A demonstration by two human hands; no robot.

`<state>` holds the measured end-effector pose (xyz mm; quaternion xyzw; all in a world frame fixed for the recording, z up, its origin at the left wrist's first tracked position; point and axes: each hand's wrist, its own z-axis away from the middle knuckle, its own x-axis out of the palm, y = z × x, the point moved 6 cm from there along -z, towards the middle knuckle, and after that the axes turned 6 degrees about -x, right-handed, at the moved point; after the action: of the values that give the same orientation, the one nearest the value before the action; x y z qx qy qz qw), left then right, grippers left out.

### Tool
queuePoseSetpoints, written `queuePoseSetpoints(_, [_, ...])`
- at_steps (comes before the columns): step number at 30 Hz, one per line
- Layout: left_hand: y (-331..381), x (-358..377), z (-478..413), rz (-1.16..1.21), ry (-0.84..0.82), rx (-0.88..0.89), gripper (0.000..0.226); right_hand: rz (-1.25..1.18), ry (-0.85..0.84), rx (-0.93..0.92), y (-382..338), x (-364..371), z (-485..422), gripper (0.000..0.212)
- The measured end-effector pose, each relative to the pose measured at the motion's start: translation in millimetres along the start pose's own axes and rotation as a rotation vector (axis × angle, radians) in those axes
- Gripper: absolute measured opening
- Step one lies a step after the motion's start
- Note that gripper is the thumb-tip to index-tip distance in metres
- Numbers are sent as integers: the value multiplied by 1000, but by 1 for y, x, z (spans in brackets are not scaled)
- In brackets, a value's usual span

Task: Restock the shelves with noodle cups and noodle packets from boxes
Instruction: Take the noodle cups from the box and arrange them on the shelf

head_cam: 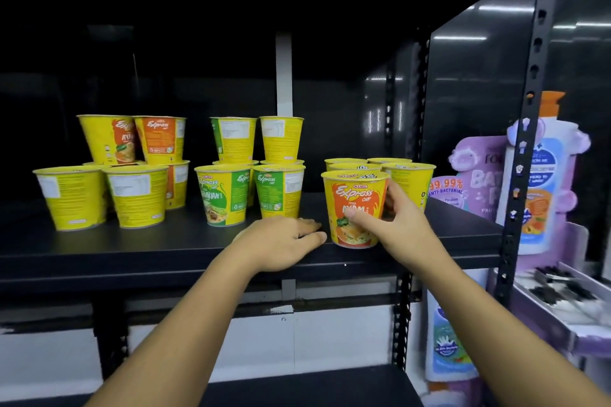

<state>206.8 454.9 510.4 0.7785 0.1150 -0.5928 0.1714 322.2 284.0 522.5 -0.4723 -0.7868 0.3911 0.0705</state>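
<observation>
A yellow and orange noodle cup [350, 198] stands upright near the front edge of the black shelf [132, 251], on its right side. My right hand [396, 221] grips this cup from the right, thumb across its front. My left hand [281, 241] rests flat on the shelf just left of the cup, fingers straight. Behind the gripped cup stand several more cups of the same kind [410, 178]. A green-labelled group of cups [244, 172] is stacked in the middle, and a yellow and orange group [119, 168] at the left.
A black perforated upright [525, 129] bounds the shelf on the right. Beyond it stand purple and white soap bottles [542, 188] on a neighbouring rack. A lower black shelf [314, 387] lies below. A white post [284, 76] rises behind the cups.
</observation>
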Motion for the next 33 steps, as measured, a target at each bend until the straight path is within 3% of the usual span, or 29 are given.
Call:
queuePoseSetpoints(9, [0, 0, 1, 5, 28, 18, 58, -134, 49, -56, -29, -17, -8, 61])
queuePoseSetpoints(16, [9, -4, -4, 45, -39, 73, 55, -73, 86, -122, -54, -36, -56, 53])
queuePoseSetpoints(21, [22, -7, -24, 3, -110, 81, 56, -44, 115, -80, -50, -41, -92, 59])
queuePoseSetpoints(33, [16, -1, -34, 115, -84, 50, 58, -10, 133, 77, -9, -33, -161, 81])
